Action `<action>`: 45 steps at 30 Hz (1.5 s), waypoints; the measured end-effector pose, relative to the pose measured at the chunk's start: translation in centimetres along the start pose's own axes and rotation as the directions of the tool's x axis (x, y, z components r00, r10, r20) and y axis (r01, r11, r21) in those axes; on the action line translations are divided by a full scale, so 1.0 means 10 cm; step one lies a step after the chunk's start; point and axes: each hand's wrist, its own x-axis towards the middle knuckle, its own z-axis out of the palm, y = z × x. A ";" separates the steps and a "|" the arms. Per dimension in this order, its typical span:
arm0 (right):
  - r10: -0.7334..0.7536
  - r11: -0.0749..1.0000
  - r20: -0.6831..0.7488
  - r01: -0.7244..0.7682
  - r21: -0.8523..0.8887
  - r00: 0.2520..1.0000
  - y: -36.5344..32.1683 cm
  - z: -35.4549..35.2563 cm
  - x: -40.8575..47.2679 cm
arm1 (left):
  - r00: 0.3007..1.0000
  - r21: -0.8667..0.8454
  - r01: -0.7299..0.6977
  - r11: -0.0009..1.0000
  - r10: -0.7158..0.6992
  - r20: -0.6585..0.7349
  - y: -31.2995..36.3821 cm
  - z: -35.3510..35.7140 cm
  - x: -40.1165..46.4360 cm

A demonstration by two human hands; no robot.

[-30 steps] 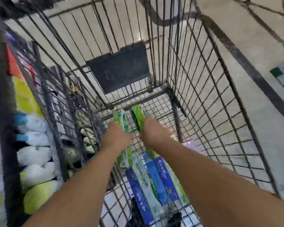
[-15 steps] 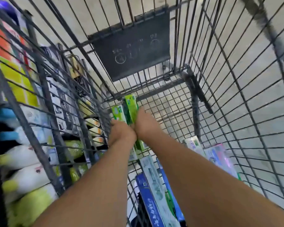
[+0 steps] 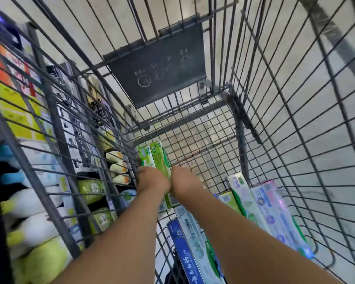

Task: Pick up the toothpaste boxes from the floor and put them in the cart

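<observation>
The cart (image 3: 275,99) is dark grey wire. Two boxes (image 3: 154,158) are green and white. One box (image 3: 182,253) is blue. Another box (image 3: 275,214) is pink and pale blue. The floor (image 3: 336,140) is pale grey.

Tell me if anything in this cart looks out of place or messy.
Nothing looks damaged or spilled. The boxes already in the cart lie loosely at slightly different angles: a blue box near the middle, a pink and white box by the right wall. Both hands hold two green boxes low by the left wall.
</observation>
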 end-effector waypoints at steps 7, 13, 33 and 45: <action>-0.078 0.988 -0.065 0.068 -0.137 0.995 0.20 -0.63 -0.50 | 0.941 0.168 -0.340 0.925 0.336 0.050 -0.05 -0.52 -0.51; -0.092 0.965 -0.147 0.052 -0.255 0.985 0.29 -1.49 -1.38 | 0.745 0.285 -0.659 0.696 0.656 0.120 -0.16 -1.26 -1.35; -0.583 0.592 -0.080 0.355 -0.723 0.809 -0.86 -1.91 -4.57 | 0.769 0.288 -0.567 0.771 0.622 -0.151 -2.64 -2.46 -4.30; -0.711 0.287 0.219 0.561 -0.777 0.668 -2.15 -0.25 -5.53 | 0.893 -0.015 -0.354 0.935 0.333 -0.304 -5.20 -1.84 -4.88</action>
